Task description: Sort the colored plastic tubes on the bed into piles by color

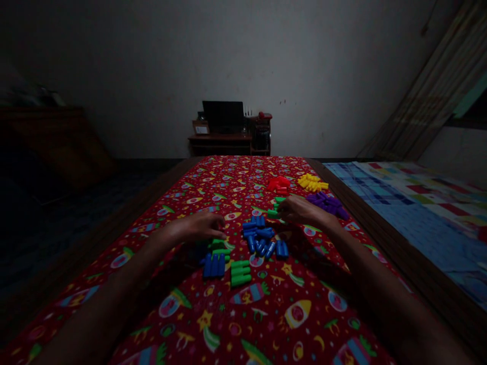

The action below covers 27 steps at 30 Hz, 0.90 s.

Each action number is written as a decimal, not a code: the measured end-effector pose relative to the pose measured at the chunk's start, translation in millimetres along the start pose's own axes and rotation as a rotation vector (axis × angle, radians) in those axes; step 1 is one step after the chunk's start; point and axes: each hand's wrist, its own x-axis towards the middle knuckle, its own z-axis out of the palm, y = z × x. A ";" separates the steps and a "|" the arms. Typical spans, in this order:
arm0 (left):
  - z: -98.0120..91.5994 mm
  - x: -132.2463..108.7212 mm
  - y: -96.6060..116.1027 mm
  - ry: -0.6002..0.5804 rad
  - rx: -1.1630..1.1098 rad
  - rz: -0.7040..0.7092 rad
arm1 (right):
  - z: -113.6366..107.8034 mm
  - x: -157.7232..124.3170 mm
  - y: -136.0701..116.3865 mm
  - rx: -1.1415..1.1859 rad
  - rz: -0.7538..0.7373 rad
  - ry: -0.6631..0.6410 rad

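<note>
My left hand (203,226) hovers just behind a small group of green and blue bullet-shaped plastic pieces. Its fingers are bent and apart from the thumb, with nothing visible between them. Below it lie green pieces (220,251) and a row of blue pieces (214,265); another green set (240,272) sits nearer me. Farther right, my right hand (299,209) is closed at the fingertips around a green plastic piece (273,214), partly hidden by the fingers. Between both hands is a loose pile of blue pieces (262,233), with a blue pair (282,249) beside it.
Red pieces (279,183), yellow pieces (312,182) and purple pieces (329,204) lie in heaps toward the back right. Everything rests on a red patterned cloth (243,334). A bed (411,218) stands at right, and a desk with a monitor (223,115) is against the wall.
</note>
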 end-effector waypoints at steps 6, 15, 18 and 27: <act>1.5 0.6 -17.0 -0.114 0.115 -0.003 | -9.9 -7.4 23.1 -0.195 0.322 -0.048; 4.3 14.0 -21.4 0.098 -0.362 0.047 | 1.7 -0.3 -22.2 0.053 0.017 0.153; 13.0 20.6 2.2 0.283 -0.484 0.059 | 23.1 4.7 -48.1 0.296 -0.154 0.206; -12.3 -13.3 1.1 0.086 -0.026 -0.021 | 40.3 18.1 -21.3 0.048 0.012 0.388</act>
